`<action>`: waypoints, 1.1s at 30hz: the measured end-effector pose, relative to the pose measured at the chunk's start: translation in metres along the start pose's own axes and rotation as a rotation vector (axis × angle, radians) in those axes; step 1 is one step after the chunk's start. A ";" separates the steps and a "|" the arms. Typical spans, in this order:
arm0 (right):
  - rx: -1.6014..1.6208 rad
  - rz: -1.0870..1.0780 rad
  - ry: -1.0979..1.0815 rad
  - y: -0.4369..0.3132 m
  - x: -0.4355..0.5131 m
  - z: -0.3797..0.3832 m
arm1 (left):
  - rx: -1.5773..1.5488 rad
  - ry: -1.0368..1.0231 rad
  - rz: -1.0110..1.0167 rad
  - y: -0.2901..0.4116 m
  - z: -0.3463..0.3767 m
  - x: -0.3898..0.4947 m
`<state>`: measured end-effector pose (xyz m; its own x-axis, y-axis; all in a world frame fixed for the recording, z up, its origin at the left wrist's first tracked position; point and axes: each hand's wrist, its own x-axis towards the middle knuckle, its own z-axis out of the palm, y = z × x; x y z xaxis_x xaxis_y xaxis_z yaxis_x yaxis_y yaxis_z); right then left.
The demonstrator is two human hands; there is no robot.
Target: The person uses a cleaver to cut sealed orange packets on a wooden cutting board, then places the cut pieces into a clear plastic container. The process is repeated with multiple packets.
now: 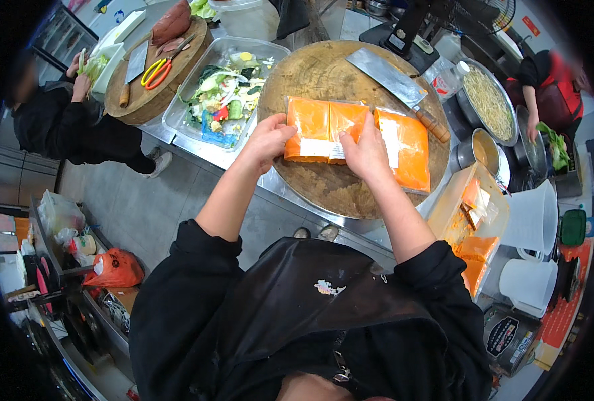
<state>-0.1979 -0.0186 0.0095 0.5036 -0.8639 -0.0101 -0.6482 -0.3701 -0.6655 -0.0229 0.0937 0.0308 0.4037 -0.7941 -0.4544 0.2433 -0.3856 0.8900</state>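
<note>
A round wooden chopping block (pixel 337 195) lies before me. Two plastic-wrapped orange slabs, the left one (pixel 308 118) and the middle one (pixel 344 116), sit edge to edge on it with white labels. Whether they share one wrapper I cannot tell. My left hand (pixel 267 143) grips the left slab's outer edge. On the middle slab's right side my right hand (pixel 364 150) has its thumb on top and fingers at the far edge. Beside it lies another wrapped orange slab (pixel 411 143), partly under that hand. A cleaver (pixel 387 75) rests behind, its wooden handle near this slab.
A clear tub of food scraps (pixel 170 131) stands left of the block. Farther left, another chopping block (pixel 144 108) bears a cleaver and scissors. Right are a bowl of bean sprouts (pixel 487 100) and a plastic bin (pixel 440 213) holding orange pieces. People work at both sides.
</note>
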 end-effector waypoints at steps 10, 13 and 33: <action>0.506 0.345 -0.063 0.008 -0.011 0.024 | -0.035 -0.202 -0.004 -0.036 -0.060 0.012; 0.525 0.283 -0.222 0.009 -0.023 0.024 | -0.280 -0.289 -0.002 -0.047 -0.073 0.013; 0.949 0.406 0.128 0.144 -0.200 -0.257 | -0.313 -1.161 0.069 -0.006 0.249 -0.033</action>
<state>-0.5387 0.0132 0.1076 0.2482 -0.9136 -0.3221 -0.0113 0.3298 -0.9440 -0.2579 0.0056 0.0496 -0.5709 -0.8200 0.0414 0.5209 -0.3228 0.7902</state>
